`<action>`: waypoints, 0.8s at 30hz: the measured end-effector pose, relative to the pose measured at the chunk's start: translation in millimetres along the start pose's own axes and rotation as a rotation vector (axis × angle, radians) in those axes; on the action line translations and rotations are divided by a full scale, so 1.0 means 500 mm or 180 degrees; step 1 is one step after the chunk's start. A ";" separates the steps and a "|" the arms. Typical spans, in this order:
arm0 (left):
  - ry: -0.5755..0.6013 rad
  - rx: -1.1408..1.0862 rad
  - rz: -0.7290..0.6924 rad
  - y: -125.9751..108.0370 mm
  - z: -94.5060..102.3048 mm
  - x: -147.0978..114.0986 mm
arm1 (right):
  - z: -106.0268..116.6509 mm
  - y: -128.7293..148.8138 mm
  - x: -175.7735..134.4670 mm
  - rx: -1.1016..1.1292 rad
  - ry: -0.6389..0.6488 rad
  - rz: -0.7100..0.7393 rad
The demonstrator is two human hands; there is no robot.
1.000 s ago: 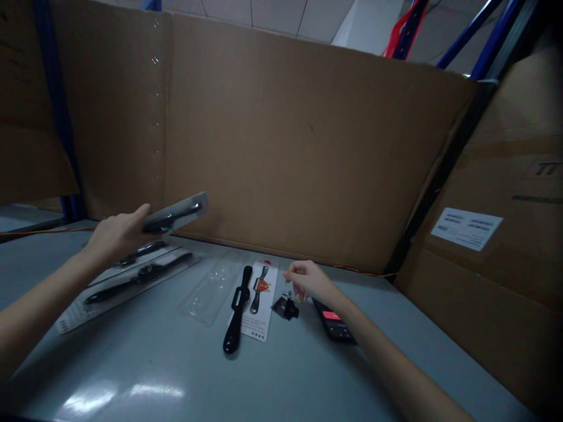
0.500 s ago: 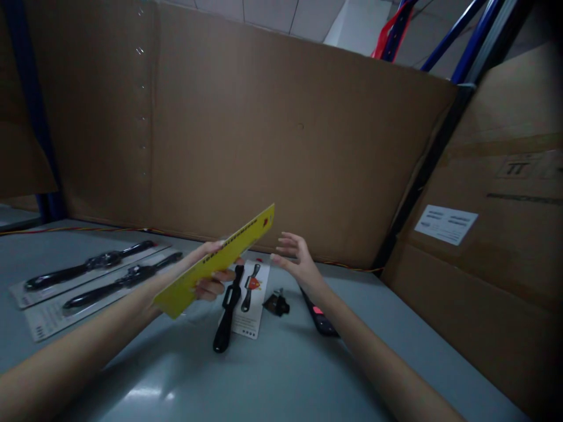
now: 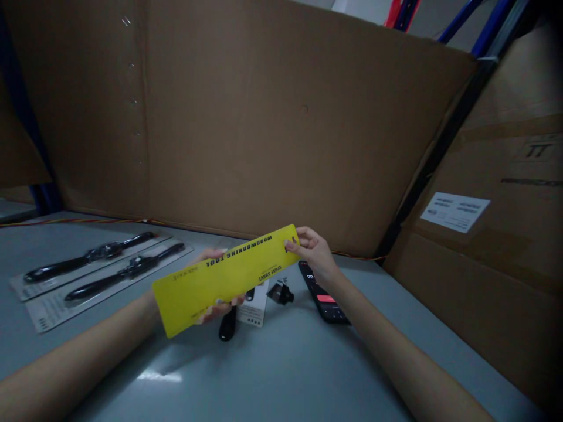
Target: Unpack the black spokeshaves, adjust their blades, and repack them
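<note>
One yellow card point(image 3: 229, 275), long axis up-right

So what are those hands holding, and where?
A yellow card: the left hand grips its long edges from behind, around the middle; the right hand pinches the end at the picture's right.

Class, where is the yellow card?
In the head view, the yellow card is mostly left of centre, left of the phone, in the left hand and right hand.
</note>
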State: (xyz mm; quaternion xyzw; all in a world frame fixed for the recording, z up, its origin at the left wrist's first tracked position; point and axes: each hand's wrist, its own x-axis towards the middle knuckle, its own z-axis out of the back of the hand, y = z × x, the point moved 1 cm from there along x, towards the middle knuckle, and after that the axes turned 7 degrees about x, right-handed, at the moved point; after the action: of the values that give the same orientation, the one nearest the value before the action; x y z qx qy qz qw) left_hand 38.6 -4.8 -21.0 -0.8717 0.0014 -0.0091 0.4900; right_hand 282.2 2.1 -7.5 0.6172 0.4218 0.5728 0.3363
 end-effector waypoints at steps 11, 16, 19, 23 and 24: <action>-0.0407 0.0246 0.0268 -0.010 0.000 -0.003 | 0.044 -0.007 0.014 -0.0538 -0.0044 0.0218; -0.0382 0.0252 0.0342 -0.016 0.003 -0.005 | 0.041 -0.012 0.016 -0.0482 -0.0119 0.0294; -0.0334 0.0315 0.0315 -0.017 -0.001 -0.006 | 0.028 -0.018 0.010 -0.0339 0.0026 0.0140; -0.0298 0.0357 0.0331 -0.018 -0.013 -0.016 | 0.005 -0.022 -0.001 -0.0112 0.0269 -0.0244; -0.0360 0.0357 0.0339 -0.018 -0.016 -0.020 | 0.001 -0.021 -0.002 -0.0112 0.0237 -0.0276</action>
State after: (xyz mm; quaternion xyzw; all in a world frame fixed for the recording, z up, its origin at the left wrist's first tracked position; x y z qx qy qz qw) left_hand 28.7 -6.6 -9.3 -0.8407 0.0196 0.0661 0.5371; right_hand 281.4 5.5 -17.6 0.5706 0.4502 0.5875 0.3557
